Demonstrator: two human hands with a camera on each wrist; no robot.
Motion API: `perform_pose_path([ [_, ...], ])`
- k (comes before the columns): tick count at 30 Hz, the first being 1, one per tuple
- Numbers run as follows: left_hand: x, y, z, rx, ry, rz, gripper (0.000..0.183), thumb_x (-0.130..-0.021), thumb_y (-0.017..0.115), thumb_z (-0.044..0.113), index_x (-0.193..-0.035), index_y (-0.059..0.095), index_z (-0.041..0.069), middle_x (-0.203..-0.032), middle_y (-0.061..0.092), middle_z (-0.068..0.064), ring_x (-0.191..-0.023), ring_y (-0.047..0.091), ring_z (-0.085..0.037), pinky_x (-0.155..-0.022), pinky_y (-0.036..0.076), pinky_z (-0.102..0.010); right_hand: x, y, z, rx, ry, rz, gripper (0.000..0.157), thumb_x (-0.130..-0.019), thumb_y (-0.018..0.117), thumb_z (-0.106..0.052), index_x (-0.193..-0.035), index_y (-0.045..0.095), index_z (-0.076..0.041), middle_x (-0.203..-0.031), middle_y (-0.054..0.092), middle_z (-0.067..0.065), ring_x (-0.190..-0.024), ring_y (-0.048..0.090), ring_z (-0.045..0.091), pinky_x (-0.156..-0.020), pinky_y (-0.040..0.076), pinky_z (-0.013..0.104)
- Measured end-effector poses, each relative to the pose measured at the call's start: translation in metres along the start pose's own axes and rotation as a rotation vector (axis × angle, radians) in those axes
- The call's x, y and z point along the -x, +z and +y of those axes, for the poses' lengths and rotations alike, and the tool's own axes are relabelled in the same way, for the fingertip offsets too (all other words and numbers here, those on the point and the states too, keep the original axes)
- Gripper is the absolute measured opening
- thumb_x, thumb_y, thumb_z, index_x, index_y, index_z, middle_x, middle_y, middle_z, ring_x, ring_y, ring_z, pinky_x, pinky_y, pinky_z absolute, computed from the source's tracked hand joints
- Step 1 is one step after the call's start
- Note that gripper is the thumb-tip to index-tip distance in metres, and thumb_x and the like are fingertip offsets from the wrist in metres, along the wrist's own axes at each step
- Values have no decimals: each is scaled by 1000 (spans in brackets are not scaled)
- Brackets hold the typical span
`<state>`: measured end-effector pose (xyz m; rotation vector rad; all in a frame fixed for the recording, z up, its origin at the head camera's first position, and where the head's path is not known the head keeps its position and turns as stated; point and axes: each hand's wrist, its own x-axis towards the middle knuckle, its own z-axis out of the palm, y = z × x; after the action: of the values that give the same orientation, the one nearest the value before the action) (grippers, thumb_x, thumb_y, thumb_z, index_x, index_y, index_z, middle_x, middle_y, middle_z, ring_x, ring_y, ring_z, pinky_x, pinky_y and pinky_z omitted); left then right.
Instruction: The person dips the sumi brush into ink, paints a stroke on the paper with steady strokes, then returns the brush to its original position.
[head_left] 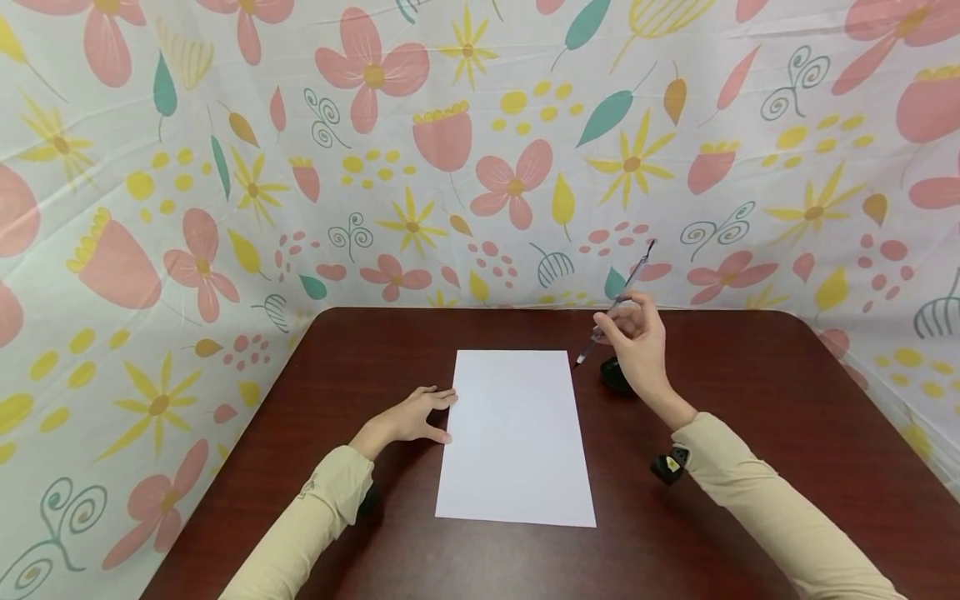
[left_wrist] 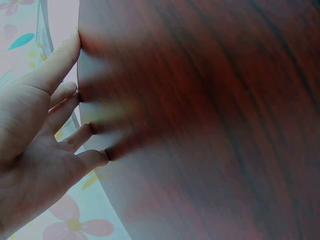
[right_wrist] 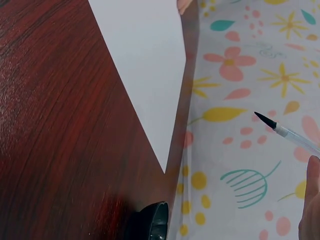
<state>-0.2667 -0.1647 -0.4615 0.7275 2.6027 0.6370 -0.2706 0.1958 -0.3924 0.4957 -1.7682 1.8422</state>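
A blank white sheet of paper [head_left: 517, 442] lies on the table. At its left edge my left hand [head_left: 416, 417] rests with fingers spread, fingertips and thumb right at the paper's side; the left wrist view shows these fingertips down on the surface. My right hand [head_left: 641, 346] is raised beyond the paper's upper right corner and pinches a slim writing brush [head_left: 632, 276] by its clear handle. The brush slants, its black bristle tip [right_wrist: 265, 120] pointing down and left near that corner. Below the right hand sits a small black bowl [head_left: 611, 377], partly hidden by the hand.
The dark reddish-brown wooden table [head_left: 360, 350] has rounded far corners. Behind it and to the sides hangs a white flowered cloth [head_left: 450, 208]. A black device [head_left: 669, 467] is strapped at the right wrist, under the sleeve's cuff.
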Motion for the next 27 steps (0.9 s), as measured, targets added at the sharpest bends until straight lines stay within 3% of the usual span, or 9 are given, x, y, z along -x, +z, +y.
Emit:
perform_pose_path([
  [15, 0, 1, 0, 7, 1, 8, 75, -83, 76, 27, -146, 42, 4, -157, 32, -10, -147, 16, -42, -113, 27, -57, 5, 9, 3, -47, 7, -36, 31, -88, 62, 7, -113, 54, -9, -85, 61, 13, -72, 67, 15, -66, 58, 26],
  [22, 0, 0, 0, 7, 8, 3, 75, -83, 76, 27, -146, 41, 4, -157, 31, -11, -147, 16, -43, -113, 27, -58, 6, 7, 28, -68, 5, -38, 34, -89, 62, 8, -117, 54, -9, -86, 63, 8, -72, 67, 12, -64, 58, 26],
  [27, 0, -1, 0, 12, 9, 4, 76, -83, 76, 27, -146, 41, 4, -157, 31, -11, -147, 16, -43, -113, 27, -57, 5, 10, 29, -66, 8, -29, 32, -89, 65, 3, -117, 54, -9, -86, 63, 7, -71, 67, 12, -65, 58, 26],
])
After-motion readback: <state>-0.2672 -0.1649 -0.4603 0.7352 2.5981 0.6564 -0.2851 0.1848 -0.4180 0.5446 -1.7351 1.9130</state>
